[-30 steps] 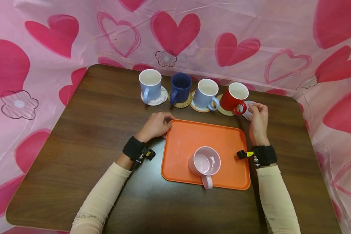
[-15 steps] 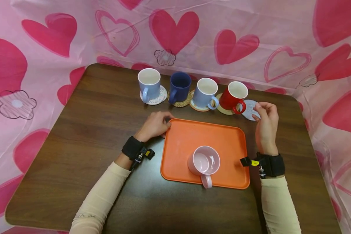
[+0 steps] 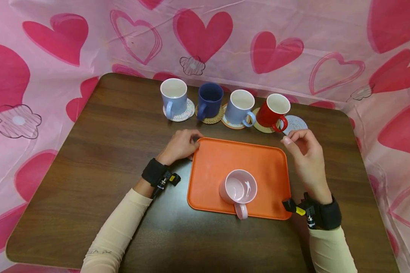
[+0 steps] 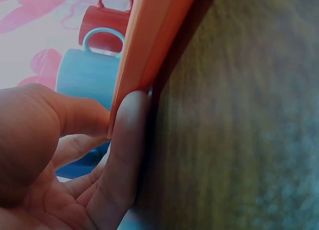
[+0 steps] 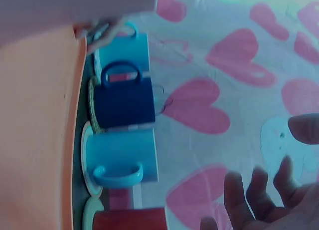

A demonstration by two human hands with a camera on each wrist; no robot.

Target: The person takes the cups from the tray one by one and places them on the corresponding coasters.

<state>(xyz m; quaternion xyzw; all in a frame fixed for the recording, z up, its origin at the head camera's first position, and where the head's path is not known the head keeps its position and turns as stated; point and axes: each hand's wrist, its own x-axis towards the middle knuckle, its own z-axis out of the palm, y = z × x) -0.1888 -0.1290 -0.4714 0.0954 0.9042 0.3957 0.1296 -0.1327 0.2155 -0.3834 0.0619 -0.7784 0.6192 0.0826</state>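
Note:
My left hand [image 3: 180, 146] pinches the far left corner of an orange tray [image 3: 205, 174], thumb and one finger on either side of its rim [image 4: 134, 55]. On the tray stands a pink mug [image 3: 239, 189], its handle toward me. Past the tray's right edge is my right hand [image 3: 307, 161], nothing between its parted fingers [image 5: 256, 192]. Just beyond its fingertips lies a pale round coaster [image 3: 295, 123] with no mug on it. Beside that coaster, a red mug [image 3: 270, 113] stands on a tan coaster [image 3: 262, 128], handle turned right.
Leftward in the back row stand a light blue mug [image 3: 238, 110], a navy mug [image 3: 210, 102] and another light blue mug [image 3: 175, 98], each on a coaster. Behind the brown table [image 3: 89, 170] hangs a heart-printed pink cloth [image 3: 225, 41].
My right hand has drawn back from the pale coaster, toward me and slightly right, and that coaster shows more fully. The left hand stays at the tray corner.

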